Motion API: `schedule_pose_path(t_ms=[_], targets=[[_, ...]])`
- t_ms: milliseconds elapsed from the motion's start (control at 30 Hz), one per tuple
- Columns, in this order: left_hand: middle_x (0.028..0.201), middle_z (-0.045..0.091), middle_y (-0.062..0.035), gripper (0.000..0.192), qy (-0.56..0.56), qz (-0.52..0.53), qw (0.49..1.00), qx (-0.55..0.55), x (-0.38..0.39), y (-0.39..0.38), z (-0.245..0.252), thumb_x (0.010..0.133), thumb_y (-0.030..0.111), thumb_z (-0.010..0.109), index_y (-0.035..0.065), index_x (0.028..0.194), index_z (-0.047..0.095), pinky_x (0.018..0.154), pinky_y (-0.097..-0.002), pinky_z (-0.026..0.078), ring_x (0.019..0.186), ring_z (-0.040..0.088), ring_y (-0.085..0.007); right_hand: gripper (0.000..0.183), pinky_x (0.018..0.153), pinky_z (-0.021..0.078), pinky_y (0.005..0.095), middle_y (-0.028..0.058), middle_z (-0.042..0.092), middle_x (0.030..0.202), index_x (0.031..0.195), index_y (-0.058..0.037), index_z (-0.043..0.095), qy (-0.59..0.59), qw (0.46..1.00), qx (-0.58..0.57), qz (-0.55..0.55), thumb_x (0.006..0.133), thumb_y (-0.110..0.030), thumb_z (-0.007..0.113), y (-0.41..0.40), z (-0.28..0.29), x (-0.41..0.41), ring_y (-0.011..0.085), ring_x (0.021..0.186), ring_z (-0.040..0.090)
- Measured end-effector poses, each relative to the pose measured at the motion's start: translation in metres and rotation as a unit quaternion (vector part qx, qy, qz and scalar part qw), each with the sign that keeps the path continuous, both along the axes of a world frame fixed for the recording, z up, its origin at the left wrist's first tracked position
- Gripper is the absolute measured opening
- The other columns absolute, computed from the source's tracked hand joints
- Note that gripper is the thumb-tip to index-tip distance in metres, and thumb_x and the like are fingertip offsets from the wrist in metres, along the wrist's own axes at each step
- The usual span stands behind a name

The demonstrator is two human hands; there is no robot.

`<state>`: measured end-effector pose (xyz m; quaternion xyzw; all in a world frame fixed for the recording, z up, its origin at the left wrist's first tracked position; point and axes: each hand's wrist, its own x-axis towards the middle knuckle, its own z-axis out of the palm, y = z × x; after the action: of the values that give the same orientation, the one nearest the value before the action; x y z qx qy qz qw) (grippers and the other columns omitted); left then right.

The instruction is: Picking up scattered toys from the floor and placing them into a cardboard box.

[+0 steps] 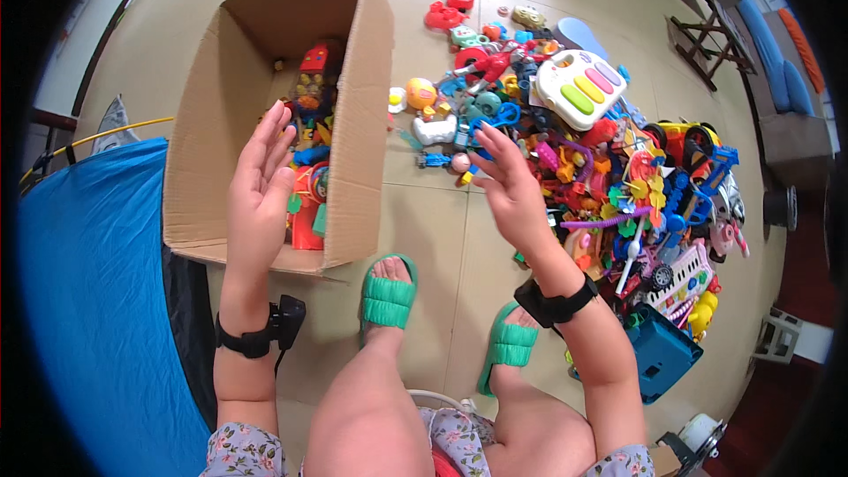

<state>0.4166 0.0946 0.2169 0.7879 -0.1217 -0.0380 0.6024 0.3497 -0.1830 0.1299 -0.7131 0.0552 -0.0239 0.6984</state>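
Observation:
My left hand (260, 202) is raised over the near left part of an open cardboard box (361, 139), palm turned inward and holding nothing. Inside the box, partly hidden by that hand and the right wall, lie several toys, among them a red-topped toy with a clear body (310, 83) and a red plastic piece (306, 218). My right hand (510, 192) hovers with fingers spread at the left edge of a big heap of plastic toys (589, 179). Near its fingertips are blue toy scissors (503, 116), a white game controller (434, 129) and a small blue toy car (434, 159).
A white toy with coloured keys (580, 89) tops the heap. Lower right are a toy keyboard (682, 278) and a teal plastic case (666, 351). Blue tent fabric (99, 265) borders the box. My green slippers (389, 301) stand on the tiled floor (430, 232).

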Motion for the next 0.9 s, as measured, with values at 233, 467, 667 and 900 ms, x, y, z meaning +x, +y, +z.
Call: schedule_pose_path(t_ms=[233,467,667,900], targets=[[0.145,0.042,-0.0131,0.057,-0.042,-0.122,0.991,-0.042,-0.03,-0.074,-0.002,0.088,-0.012,0.039,0.0013,0.143,0.037,0.112,-0.0351,0.031,0.134,0.041,-0.0249,0.062,0.085,0.0518,0.0316,0.0181,0.05,0.128,0.139,-0.0046,0.037,0.07,0.981,-0.001,-0.18,0.08,0.015,0.037,-0.087,-0.051,-0.062,0.0245,0.107,0.06],[0.135,0.049,-0.0115,0.055,0.131,-0.187,0.974,0.011,-0.036,-0.155,-0.151,0.081,-0.007,0.052,0.0043,0.134,0.046,0.108,-0.0355,0.036,0.125,0.048,-0.024,0.056,0.077,0.0524,0.0287,0.0137,0.051,0.123,0.133,-0.0066,0.042,0.14,0.969,-0.074,-0.19,0.08,0.011,0.046,-0.103,-0.093,-0.094,0.0187,0.095,0.061],[0.13,0.047,-0.0175,0.058,-0.006,-0.154,0.932,0.329,-0.037,-0.177,-0.228,0.072,0.001,0.066,0.0097,0.128,0.052,0.101,-0.0454,0.042,0.119,0.047,-0.0377,0.052,0.08,0.0512,0.0279,0.0141,0.054,0.121,0.13,-0.005,0.043,0.16,0.965,-0.117,-0.175,0.08,0.009,0.047,-0.105,-0.109,-0.116,0.0169,0.092,0.063],[0.124,0.048,-0.0173,0.054,-0.033,-0.2,0.89,0.408,-0.032,-0.185,-0.245,0.07,0.003,0.068,0.0127,0.123,0.058,0.095,-0.0438,0.044,0.109,0.049,-0.0385,0.047,0.081,0.0502,0.0283,0.0152,0.055,0.12,0.127,-0.0026,0.046,0.178,0.96,-0.119,-0.183,0.081,0.008,0.048,-0.106,-0.105,-0.124,0.0168,0.09,0.063]])
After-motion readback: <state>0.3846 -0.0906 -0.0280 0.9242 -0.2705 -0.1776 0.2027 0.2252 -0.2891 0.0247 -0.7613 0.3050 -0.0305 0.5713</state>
